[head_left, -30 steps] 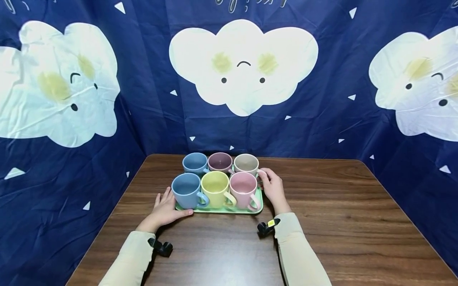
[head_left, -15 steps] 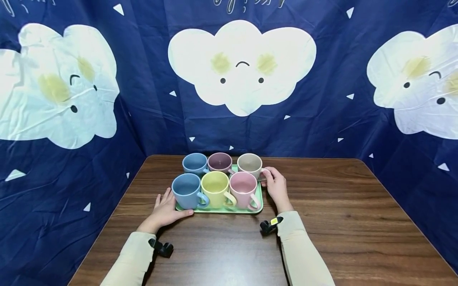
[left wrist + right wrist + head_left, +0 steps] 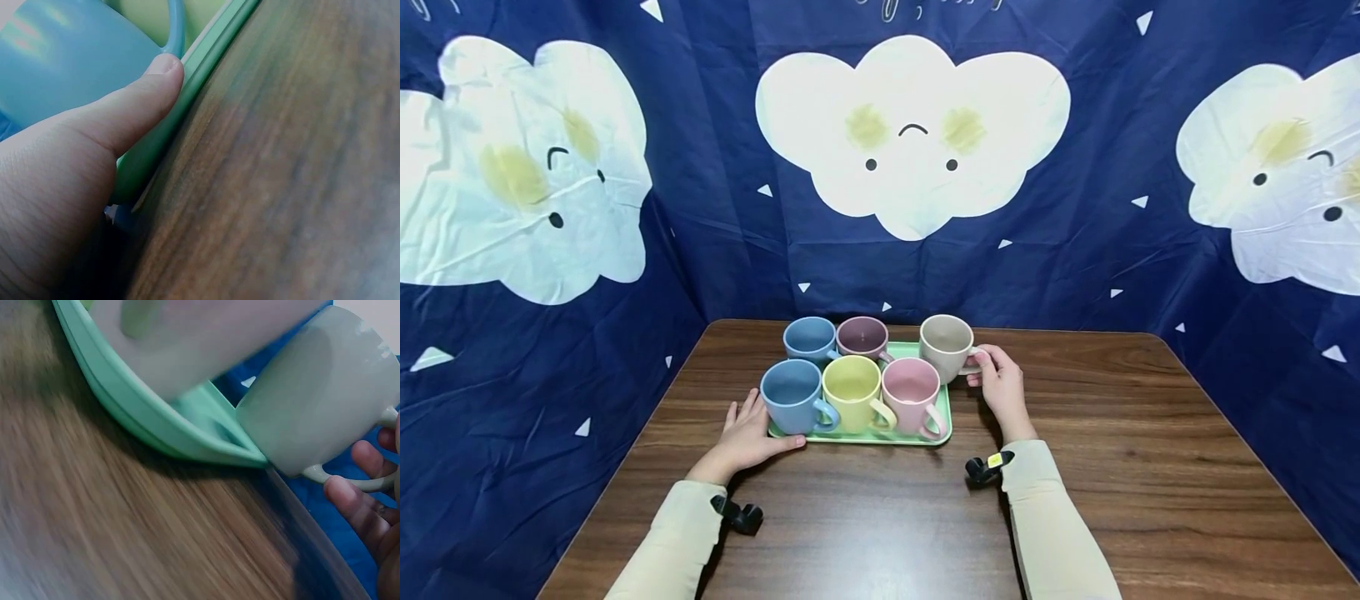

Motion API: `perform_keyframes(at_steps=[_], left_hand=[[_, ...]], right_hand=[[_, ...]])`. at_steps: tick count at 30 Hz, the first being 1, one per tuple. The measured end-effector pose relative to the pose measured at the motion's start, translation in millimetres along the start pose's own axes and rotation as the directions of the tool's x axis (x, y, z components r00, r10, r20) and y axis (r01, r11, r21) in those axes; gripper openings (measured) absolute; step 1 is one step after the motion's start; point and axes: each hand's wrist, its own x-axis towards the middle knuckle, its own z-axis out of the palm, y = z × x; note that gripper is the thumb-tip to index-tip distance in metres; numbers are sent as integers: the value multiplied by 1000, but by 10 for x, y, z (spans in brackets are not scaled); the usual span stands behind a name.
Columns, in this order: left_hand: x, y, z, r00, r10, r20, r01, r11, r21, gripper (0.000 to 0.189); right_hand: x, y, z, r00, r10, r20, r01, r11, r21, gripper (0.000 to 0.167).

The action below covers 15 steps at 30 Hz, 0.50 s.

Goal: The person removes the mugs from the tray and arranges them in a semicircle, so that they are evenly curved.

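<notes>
My right hand (image 3: 1006, 393) pinches the handle of a beige mug (image 3: 944, 357) at the back right corner of a green tray (image 3: 872, 441). In the right wrist view the mug (image 3: 306, 400) leans beside the tray's rim, fingertips on its handle. My left hand (image 3: 741, 443) rests at the front left corner, its fingers fairly straight along the side. The thumb lies on the tray rim (image 3: 206, 59) below a blue mug (image 3: 69, 56). Alongside that front blue mug (image 3: 788, 408) stand a yellow mug (image 3: 848, 408) and a pink mug (image 3: 907, 404).
Behind them on the tray are another blue mug (image 3: 809, 340) and a purple mug (image 3: 862, 340). A brown wooden table (image 3: 1112, 458) carries everything. Its back edge meets a dark blue cloth (image 3: 715, 250) printed with white clouds.
The beige mug has moved right with my right hand, away from the purple mug, baring part of the tray between them. My left hand has stayed at the tray's corner.
</notes>
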Motion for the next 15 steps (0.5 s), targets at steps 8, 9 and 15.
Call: perform_keyframes(at_steps=[8, 9, 15], left_hand=[[-9, 36, -37, 1000, -9, 9, 9, 1000, 8, 118], [-14, 40, -39, 1000, -8, 8, 8, 1000, 6, 118], [-22, 16, -27, 1000, 3, -1, -3, 1000, -6, 119]], right_hand=[[37, 44, -202, 999, 26, -23, -26, 1000, -3, 26], [39, 49, -228, 999, 30, -25, -30, 1000, -8, 26], [44, 85, -383, 999, 45, -22, -46, 999, -22, 26]])
